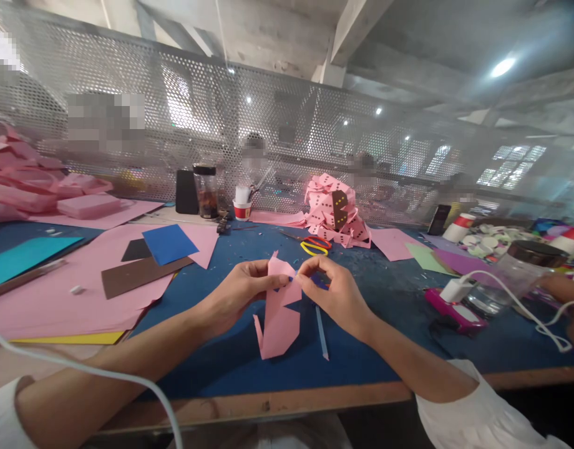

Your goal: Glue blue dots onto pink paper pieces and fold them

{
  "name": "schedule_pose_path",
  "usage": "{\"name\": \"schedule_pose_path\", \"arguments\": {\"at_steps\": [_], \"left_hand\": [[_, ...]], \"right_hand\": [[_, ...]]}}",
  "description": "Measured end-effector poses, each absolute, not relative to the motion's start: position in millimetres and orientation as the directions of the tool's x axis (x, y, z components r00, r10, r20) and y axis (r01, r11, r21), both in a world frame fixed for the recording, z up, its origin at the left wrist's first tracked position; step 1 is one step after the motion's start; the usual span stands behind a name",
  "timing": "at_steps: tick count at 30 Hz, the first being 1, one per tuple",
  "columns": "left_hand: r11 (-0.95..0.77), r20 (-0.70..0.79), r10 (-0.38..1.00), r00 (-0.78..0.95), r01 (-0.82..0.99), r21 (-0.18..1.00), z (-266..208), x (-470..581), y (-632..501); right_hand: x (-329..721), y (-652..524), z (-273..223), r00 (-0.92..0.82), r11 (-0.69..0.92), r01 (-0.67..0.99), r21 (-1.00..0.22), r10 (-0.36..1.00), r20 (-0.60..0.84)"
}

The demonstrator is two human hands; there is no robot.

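Observation:
A folded pink paper cutout (282,330) with notched edges hangs over the front of the blue mat. My left hand (243,290) pinches it near its top between thumb and fingers. At the cutout's upper right edge, the thumb and forefinger of my right hand (336,293) are pressed together; what they pinch is too small to make out. A small dark blue bit shows by the left thumb tip. Beneath the right hand lies a blue piece (321,280), partly hidden. A thin light blue strip (322,333) with a pointed pinkish end rests on the mat.
Behind the hands lie red-and-yellow scissors (316,244) and a pile of dotted pink cutouts (331,209). Pink sheets (81,274) with blue and brown paper spread leftward. On the right are a magenta device (455,310), a clear jar (516,274) and another person's hand (565,290).

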State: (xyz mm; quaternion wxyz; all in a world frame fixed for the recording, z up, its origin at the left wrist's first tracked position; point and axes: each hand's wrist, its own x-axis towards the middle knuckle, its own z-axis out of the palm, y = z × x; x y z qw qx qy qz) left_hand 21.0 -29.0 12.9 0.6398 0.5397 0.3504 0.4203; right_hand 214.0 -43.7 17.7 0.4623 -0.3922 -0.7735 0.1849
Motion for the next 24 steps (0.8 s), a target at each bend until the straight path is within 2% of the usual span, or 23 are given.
{"name": "schedule_pose_path", "arguments": {"at_steps": [11,17,24], "left_hand": [[0.162,-0.035,0.865,0.501,-0.211,0.964,24,19,-36],[0.11,0.019,0.865,0.501,-0.226,0.968,22,18,-33],[0.047,0.018,0.851,0.526,-0.111,0.993,14,17,-29]], "right_hand": [[214,-42,16,-0.196,0.601,0.399,-0.693,0.794,0.576],[218,-35,15,-0.101,0.612,0.397,-0.684,0.77,0.631],[223,-29,12,-0.053,0.595,0.427,-0.681,0.768,0.638]]}}
